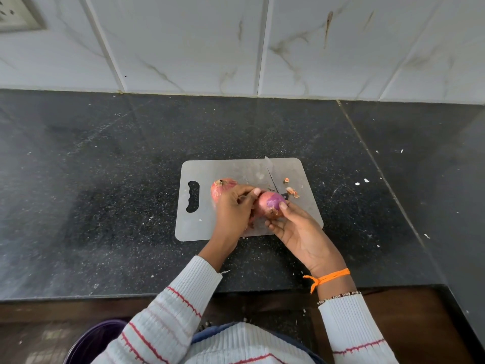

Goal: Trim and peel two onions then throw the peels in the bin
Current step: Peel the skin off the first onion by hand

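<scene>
Over the grey cutting board (236, 169) both my hands hold a red onion (270, 203), partly peeled so that purple flesh shows on top. My right hand (296, 227) cups it from below with the thumb on the purple patch. My left hand (233, 208) pinches its dry skin on the left side. A second onion (223, 186), still in its skin, lies on the board behind my left hand. A knife (271, 174) rests on the board beyond the onions, its handle mostly hidden. Two peel scraps (292, 191) lie to the right of it.
The board sits on a black speckled counter (105, 179) against a white tiled wall (236, 48). White crumbs dot the counter at the right. A purple bin (97, 340) stands on the floor at the lower left, below the counter edge. A wall socket (18, 14) is at the top left.
</scene>
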Available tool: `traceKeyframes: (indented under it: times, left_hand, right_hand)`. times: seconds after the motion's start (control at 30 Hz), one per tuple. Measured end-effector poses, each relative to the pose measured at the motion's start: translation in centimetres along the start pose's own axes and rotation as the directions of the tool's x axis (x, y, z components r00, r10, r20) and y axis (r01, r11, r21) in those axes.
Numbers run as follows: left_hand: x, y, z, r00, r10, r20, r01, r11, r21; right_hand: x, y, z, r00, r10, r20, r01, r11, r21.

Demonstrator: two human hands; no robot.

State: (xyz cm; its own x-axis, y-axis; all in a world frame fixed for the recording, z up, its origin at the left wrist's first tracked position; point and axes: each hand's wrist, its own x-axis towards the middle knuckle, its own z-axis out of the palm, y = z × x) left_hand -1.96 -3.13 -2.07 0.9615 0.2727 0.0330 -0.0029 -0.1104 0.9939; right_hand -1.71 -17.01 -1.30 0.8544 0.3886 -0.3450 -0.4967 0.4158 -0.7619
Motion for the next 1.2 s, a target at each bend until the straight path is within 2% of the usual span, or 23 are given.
traceKeyframes:
  times: [0.03,0.1,0.17,0.2,0.27,0.47,0.63,0.77,0.93,1.03,1.2]
  left_hand:
    - [-0.1,0.1,0.0,1.0,-0.011,0.024,0.012,0.999,-0.037]
    - [0.0,0.4,-0.2,0.986,0.001,0.168,0.009,0.998,-0.059]
    - [0.1,0.3,-0.3,0.945,0.042,0.325,-0.052,0.998,0.023]
    - [0.1,0.3,-0.3,0.932,0.066,0.357,-0.092,0.994,0.056]
    - [0.1,0.0,-0.2,0.939,0.105,0.326,-0.127,0.991,0.048]
    - [0.5,-0.1,-0.5,0.96,0.06,0.273,-0.046,0.997,-0.055]
    - [0.6,-0.3,-0.2,0.968,0.125,0.216,-0.117,0.992,-0.049]
    - [0.8,-0.3,0.0,0.982,0.156,0.103,-0.15,0.987,-0.063]
    - [0.9,-0.1,0.3,0.992,0.122,-0.012,-0.122,0.992,0.022]
    - [0.9,-0.1,0.4,0.994,0.11,-0.02,-0.109,0.992,0.062]
    - [0.7,0.0,0.8,0.997,0.077,-0.027,-0.076,0.997,0.03]
  right_hand:
    - [0.0,-0.1,0.0,1.0,-0.005,-0.019,0.005,1.0,0.017]
    - [0.1,-0.2,0.0,0.998,-0.018,-0.055,0.019,0.999,0.027]
    - [0.1,-0.3,0.1,0.995,-0.011,-0.103,0.012,1.0,0.005]
    - [0.2,-0.3,0.2,0.992,-0.002,-0.13,0.0,1.0,-0.014]
    - [0.3,-0.2,0.2,0.984,0.014,-0.176,-0.021,0.999,-0.037]
    - [0.4,-0.3,-0.1,0.979,0.052,-0.199,-0.059,0.998,-0.03]
    - [0.6,-0.4,0.2,0.978,0.08,-0.191,-0.08,0.997,0.006]
    - [0.9,-0.3,0.5,0.982,0.063,-0.177,-0.061,0.998,0.012]
    - [1.2,0.0,0.7,0.985,0.049,-0.164,-0.045,0.999,0.027]
    - [1.2,0.0,0.6,0.986,0.037,-0.161,-0.035,0.999,0.015]
    - [0.9,-0.6,0.2,0.988,0.014,-0.151,-0.014,1.0,0.0]
